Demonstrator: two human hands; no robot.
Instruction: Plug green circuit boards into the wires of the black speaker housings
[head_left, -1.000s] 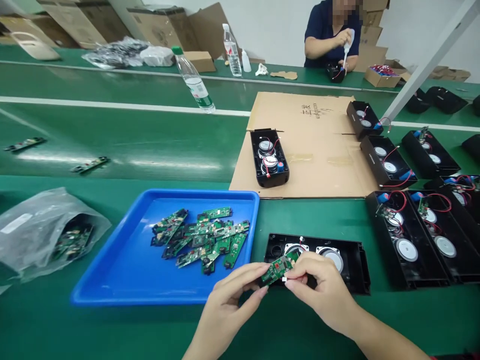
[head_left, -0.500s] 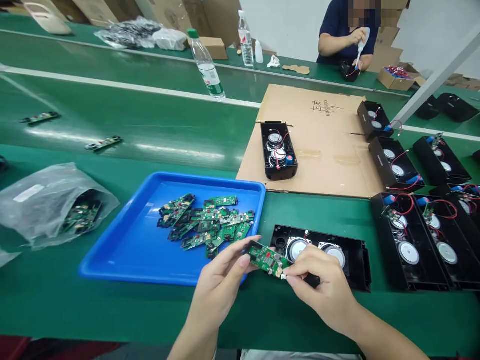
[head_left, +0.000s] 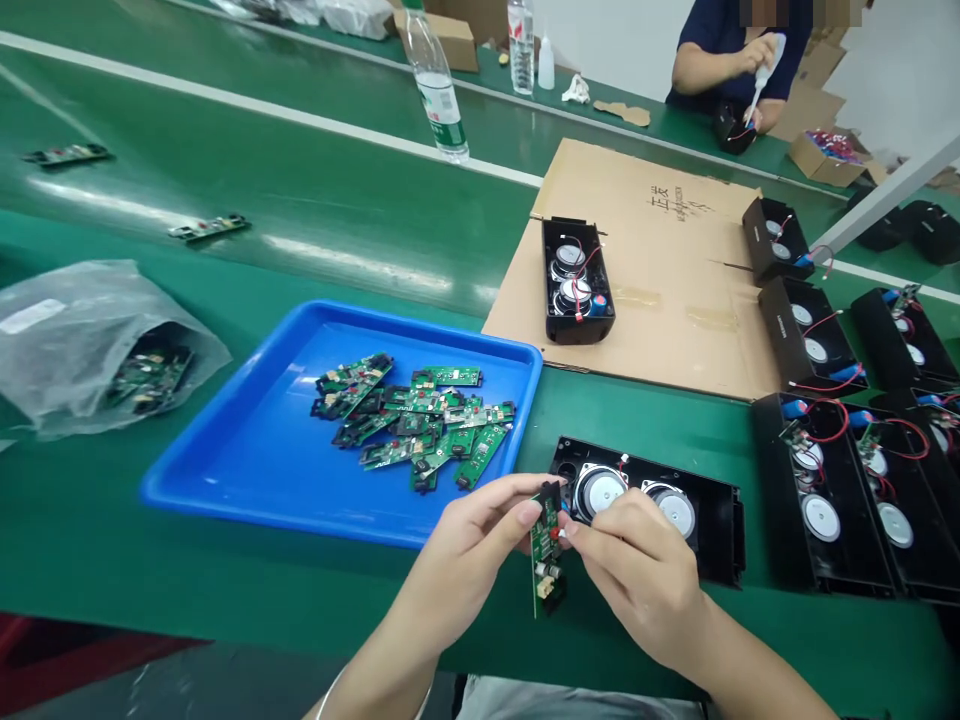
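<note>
A small green circuit board (head_left: 547, 560) hangs nearly upright between my two hands, just in front of an open black speaker housing (head_left: 718, 545) with two round speakers inside. My left hand (head_left: 469, 550) pinches the board's upper end from the left. From the right, the fingertips of my right hand (head_left: 641, 575) press on the same end, where a small red and white wire connector sits. A blue tray (head_left: 247, 470) holding several more green boards (head_left: 416, 425) lies to the left of my hands.
A clear plastic bag of boards (head_left: 90, 345) lies at far left. Several open black housings (head_left: 825, 490) line the right side; one (head_left: 576, 292) sits on a cardboard sheet (head_left: 675, 260). Water bottle (head_left: 439, 85) and loose boards on the belt. A person (head_left: 739, 60) works at the far side.
The board has turned from lying flat between my fingers to hanging almost vertically. The camera has tipped downward, so everything sits higher in view.
</note>
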